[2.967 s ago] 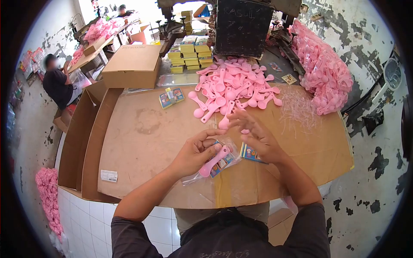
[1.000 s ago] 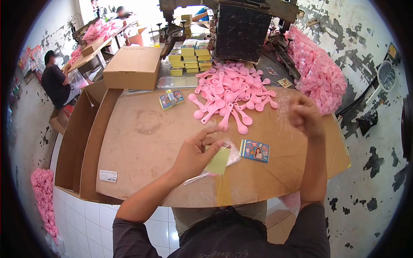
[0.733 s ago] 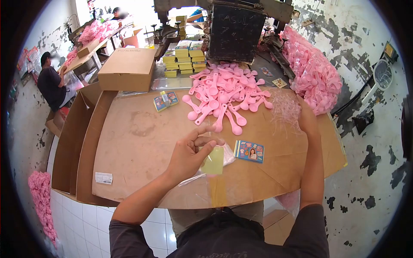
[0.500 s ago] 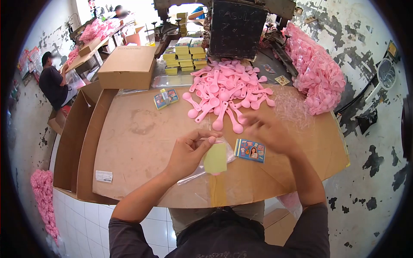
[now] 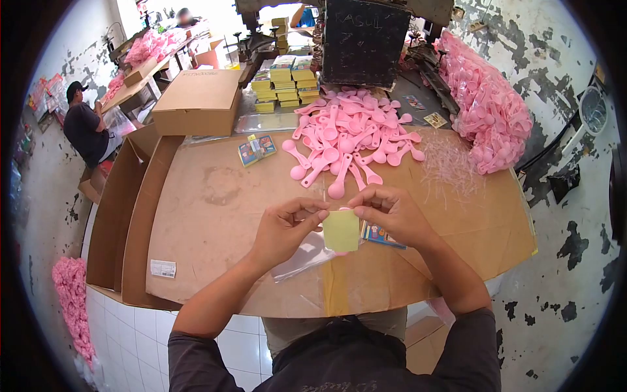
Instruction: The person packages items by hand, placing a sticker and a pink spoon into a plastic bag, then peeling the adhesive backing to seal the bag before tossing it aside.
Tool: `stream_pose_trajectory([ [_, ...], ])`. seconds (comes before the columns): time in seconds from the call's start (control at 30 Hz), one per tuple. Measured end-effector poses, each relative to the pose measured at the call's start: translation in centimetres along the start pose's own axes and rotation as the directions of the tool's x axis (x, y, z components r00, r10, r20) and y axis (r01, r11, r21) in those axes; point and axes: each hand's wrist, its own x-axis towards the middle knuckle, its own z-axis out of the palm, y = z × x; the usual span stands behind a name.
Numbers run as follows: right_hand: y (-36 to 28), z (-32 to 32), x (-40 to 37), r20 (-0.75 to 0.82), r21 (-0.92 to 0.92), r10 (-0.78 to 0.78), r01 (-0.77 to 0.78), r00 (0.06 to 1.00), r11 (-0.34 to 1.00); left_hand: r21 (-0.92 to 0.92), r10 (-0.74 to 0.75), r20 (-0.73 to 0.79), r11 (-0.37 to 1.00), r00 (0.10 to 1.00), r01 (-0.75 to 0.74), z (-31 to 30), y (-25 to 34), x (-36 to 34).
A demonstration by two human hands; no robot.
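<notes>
A small pale yellow-green card (image 5: 341, 232) hangs upright in front of me, over the cardboard tabletop. My left hand (image 5: 294, 225) pinches its upper left corner between thumb and fingers. At the upper right corner, my right hand (image 5: 390, 212) pinches it too. Bits of pink show at the card's top and bottom edges; what they belong to is mostly hidden behind it. Below lies clear plastic film (image 5: 304, 258). Colourful printed cards (image 5: 382, 236) lie partly hidden under my right hand. Just beyond my hands spreads a heap of pink measuring spoons (image 5: 356, 137).
A banded card bundle (image 5: 257, 150) lies left of the spoons. Behind stand card stacks (image 5: 284, 81), a closed cardboard box (image 5: 198, 98) and a black machine block (image 5: 359, 42). Bagged pink spoons (image 5: 490, 111) fill the right back. A person (image 5: 88, 124) sits far left.
My right hand has come from near the spoon heap to the card's upper right corner. The card has turned to face me more squarely, and my left hand still grips it.
</notes>
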Motion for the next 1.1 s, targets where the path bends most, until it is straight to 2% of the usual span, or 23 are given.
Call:
stream_pose_trajectory([
  [0.07,0.1,-0.1,0.1,-0.023,-0.011,-0.007,0.007,1.0,1.0,0.006,0.022,-0.019,1.0,1.0,-0.022,0.0,0.2,-0.1],
  [0.17,0.6,-0.6,0.4,-0.012,0.081,0.007,-0.006,1.0,0.997,-0.007,0.061,-0.018,0.998,0.998,-0.061,-0.1,0.1,0.0],
  [0.43,0.9,-1.4,0.4,0.062,0.024,-0.126,0.125,0.99,0.992,0.035,0.1,-0.003,0.994,0.995,-0.1,-0.1,-0.1,-0.1],
  [0.53,0.8,-1.8,0.4,0.083,-0.046,-0.116,0.121,0.99,0.992,0.192,0.234,0.102,0.949,0.967,-0.25,-1.3,-0.8,0.3],
  [0.57,0.9,-1.9,0.4,0.088,-0.071,-0.104,0.11,0.991,0.991,0.187,0.227,0.101,0.952,0.969,-0.242,-1.2,-0.8,0.3],
  [0.67,1.3,-2.5,0.5,0.134,-0.216,-0.187,0.212,0.973,0.953,0.147,0.195,0.091,0.967,0.977,-0.206,-1.0,-0.8,0.4],
  [0.77,0.8,-2.3,0.4,0.122,-0.166,-0.187,0.206,0.975,0.965,0.08,0.123,0.06,0.989,0.991,-0.128,-0.9,-0.8,0.3],
  [0.87,1.1,-1.8,0.3,0.109,-0.076,-0.11,0.119,0.988,0.99,0.06,0.045,0.024,0.997,0.999,-0.046,-0.4,-0.8,0.3],
  [0.93,1.6,-1.7,0.5,0.119,-0.033,-0.131,0.136,0.984,0.99,0.06,0.013,-0.001,0.998,1.0,-0.013,-0.4,-1.4,0.5],
  [1.07,2.7,-1.0,0.7,0.026,0.049,-0.128,0.127,0.991,0.991,0.04,0.024,-0.015,0.999,1.0,-0.023,-0.3,-1.2,0.5],
  [1.1,2.5,-0.8,0.6,0.07,0.003,-0.116,0.116,0.991,0.993,0.054,0.036,-0.016,0.998,0.999,-0.035,-0.5,-1.4,0.4],
])
